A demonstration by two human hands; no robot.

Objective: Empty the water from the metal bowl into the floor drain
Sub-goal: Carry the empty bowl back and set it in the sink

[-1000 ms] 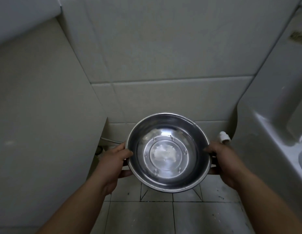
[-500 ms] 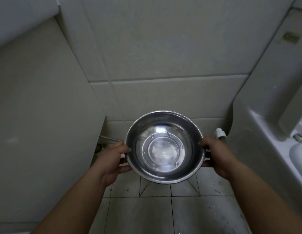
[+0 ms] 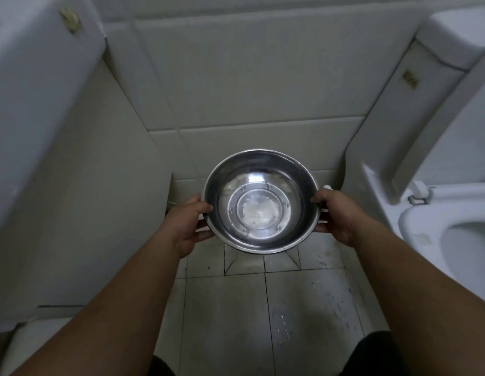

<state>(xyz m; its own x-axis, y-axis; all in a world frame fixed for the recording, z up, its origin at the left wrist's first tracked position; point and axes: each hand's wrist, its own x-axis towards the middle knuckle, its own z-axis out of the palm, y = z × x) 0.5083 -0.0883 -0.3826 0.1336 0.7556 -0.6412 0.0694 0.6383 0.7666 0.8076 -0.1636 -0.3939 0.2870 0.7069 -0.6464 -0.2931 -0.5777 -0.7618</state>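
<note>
A dim tiled bathroom: pale wall tiles behind, a speckled tiled floor (image 3: 230, 308) below, a toilet (image 3: 439, 221) at the right. The metal bowl (image 3: 261, 202) is held level in the air above the floor, near the back wall. The left hand (image 3: 185, 226) grips its left rim, the right hand (image 3: 337, 214) its right rim, thumbs over the edge.

The metal bowl (image 3: 260, 202) hides the floor straight beneath it, so no drain shows. Under its rim at nine and three o'clock the fingers (image 3: 321, 228) vanish. The toilet (image 3: 436, 226) runs off the right edge.
</note>
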